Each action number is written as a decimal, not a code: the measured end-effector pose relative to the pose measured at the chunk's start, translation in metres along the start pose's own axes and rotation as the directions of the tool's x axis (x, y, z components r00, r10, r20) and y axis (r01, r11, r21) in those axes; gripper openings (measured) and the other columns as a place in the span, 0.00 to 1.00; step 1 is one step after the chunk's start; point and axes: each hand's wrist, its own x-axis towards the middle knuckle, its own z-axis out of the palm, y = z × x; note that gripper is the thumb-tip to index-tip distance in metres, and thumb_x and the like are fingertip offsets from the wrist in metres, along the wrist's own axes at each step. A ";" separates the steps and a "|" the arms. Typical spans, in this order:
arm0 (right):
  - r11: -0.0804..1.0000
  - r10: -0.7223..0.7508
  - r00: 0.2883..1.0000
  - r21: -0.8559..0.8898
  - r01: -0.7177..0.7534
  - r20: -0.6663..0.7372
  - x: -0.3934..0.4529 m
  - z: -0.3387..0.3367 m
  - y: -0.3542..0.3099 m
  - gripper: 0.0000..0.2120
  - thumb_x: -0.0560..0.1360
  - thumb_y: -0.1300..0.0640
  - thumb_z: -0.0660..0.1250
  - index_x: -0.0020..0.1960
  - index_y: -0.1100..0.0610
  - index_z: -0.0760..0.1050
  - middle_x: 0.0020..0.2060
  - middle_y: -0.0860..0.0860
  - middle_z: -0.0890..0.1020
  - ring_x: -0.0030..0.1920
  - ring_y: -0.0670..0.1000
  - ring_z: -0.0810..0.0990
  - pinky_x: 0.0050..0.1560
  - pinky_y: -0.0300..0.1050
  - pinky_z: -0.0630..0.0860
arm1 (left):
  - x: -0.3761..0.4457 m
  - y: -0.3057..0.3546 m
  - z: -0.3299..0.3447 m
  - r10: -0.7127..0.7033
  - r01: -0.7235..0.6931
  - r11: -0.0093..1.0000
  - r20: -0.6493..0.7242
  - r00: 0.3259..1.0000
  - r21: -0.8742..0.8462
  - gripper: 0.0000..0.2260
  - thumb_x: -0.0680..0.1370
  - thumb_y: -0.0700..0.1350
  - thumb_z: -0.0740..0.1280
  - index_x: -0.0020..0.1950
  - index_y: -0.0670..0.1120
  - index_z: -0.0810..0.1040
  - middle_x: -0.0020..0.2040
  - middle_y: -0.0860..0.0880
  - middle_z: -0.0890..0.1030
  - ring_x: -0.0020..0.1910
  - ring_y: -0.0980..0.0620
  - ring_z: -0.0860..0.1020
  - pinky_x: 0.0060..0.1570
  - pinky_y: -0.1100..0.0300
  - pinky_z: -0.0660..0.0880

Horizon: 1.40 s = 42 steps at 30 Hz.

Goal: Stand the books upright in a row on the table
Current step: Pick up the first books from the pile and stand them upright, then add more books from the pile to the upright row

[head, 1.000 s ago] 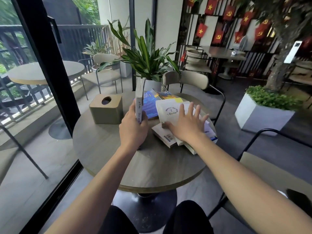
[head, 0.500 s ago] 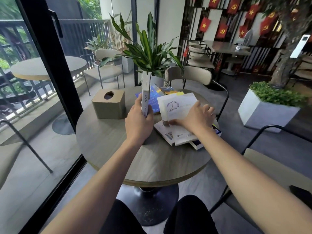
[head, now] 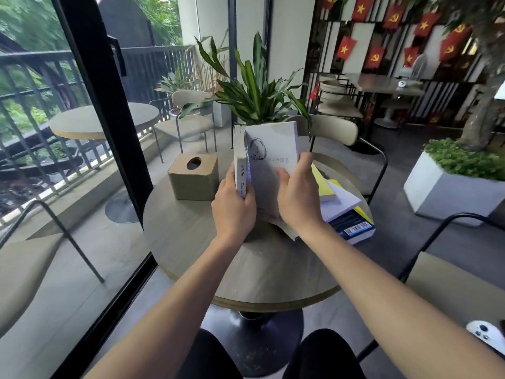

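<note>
A white book stands upright on the round table, spine toward me, with my left hand gripping its lower part. My right hand holds a second white book with a circular emblem on its cover. This book is raised and tilted, leaning toward the first one. To the right, a yellow book, a pale one and a dark blue one with a barcode lie flat in a loose pile. Another book's corner shows under my right wrist.
A tan tissue box sits left of the books. A potted plant stands at the table's far edge, a chair behind it. A glass door frame runs along the left. A white controller lies on the seat at lower right.
My right hand lifted the emblem book off the flat pile and swung it up beside the standing book. The yellow and pale books beneath are now uncovered. My left hand kept holding the standing book.
</note>
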 end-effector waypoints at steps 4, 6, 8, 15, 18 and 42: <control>0.986 -0.011 0.995 0.165 -0.005 0.100 -0.017 0.029 0.008 0.14 0.80 0.61 0.58 0.63 0.65 0.62 0.60 0.62 0.74 0.60 0.60 0.75 0.54 0.43 0.71 | 0.001 -0.004 -0.008 -0.003 0.003 1.000 0.008 1.000 -0.017 0.18 0.79 0.48 0.60 0.67 0.45 0.73 0.52 0.46 0.80 0.51 0.43 0.76 0.48 0.51 0.72; 0.978 -0.008 0.979 0.204 -0.034 0.202 -0.026 0.035 0.009 0.17 0.81 0.61 0.58 0.68 0.63 0.61 0.63 0.59 0.73 0.62 0.55 0.73 0.61 0.45 0.70 | 0.003 -0.006 -0.012 0.025 -0.024 1.000 0.051 0.998 -0.011 0.20 0.75 0.50 0.58 0.64 0.44 0.74 0.50 0.47 0.80 0.51 0.43 0.76 0.46 0.52 0.70; 0.966 -0.033 0.954 0.255 -0.046 0.297 -0.031 0.034 0.008 0.19 0.80 0.62 0.60 0.70 0.59 0.61 0.61 0.52 0.73 0.60 0.46 0.72 0.61 0.36 0.68 | 0.005 -0.006 -0.015 0.053 -0.053 0.999 0.092 0.994 -0.005 0.26 0.72 0.55 0.54 0.64 0.43 0.74 0.50 0.46 0.80 0.52 0.45 0.75 0.47 0.52 0.71; 0.977 -0.156 0.767 0.209 0.029 0.622 -0.021 0.023 0.008 0.25 0.78 0.63 0.60 0.70 0.44 0.61 0.62 0.45 0.75 0.61 0.41 0.73 0.64 0.37 0.71 | 0.001 -0.010 -0.016 0.085 -0.075 0.996 0.263 0.961 -0.046 0.43 0.70 0.75 0.55 0.78 0.52 0.61 0.67 0.52 0.75 0.66 0.53 0.71 0.61 0.52 0.70; 0.994 -0.108 0.694 0.070 0.083 0.712 -0.015 0.026 0.021 0.24 0.74 0.62 0.64 0.69 0.50 0.70 0.61 0.52 0.79 0.61 0.52 0.77 0.62 0.53 0.75 | 0.001 -0.008 -0.017 0.074 -0.076 0.997 0.242 0.968 -0.003 0.51 0.63 0.80 0.58 0.79 0.52 0.60 0.70 0.54 0.73 0.69 0.56 0.69 0.64 0.52 0.70; 0.686 0.357 0.880 -0.728 -0.018 0.314 0.022 0.000 0.080 0.46 0.68 0.22 0.52 0.78 0.47 0.53 0.78 0.59 0.52 0.76 0.64 0.48 0.69 0.66 0.53 | -0.001 -0.001 -0.012 0.095 -0.098 0.994 0.080 0.992 0.038 0.24 0.74 0.45 0.66 0.71 0.45 0.70 0.59 0.47 0.79 0.56 0.46 0.74 0.45 0.58 0.65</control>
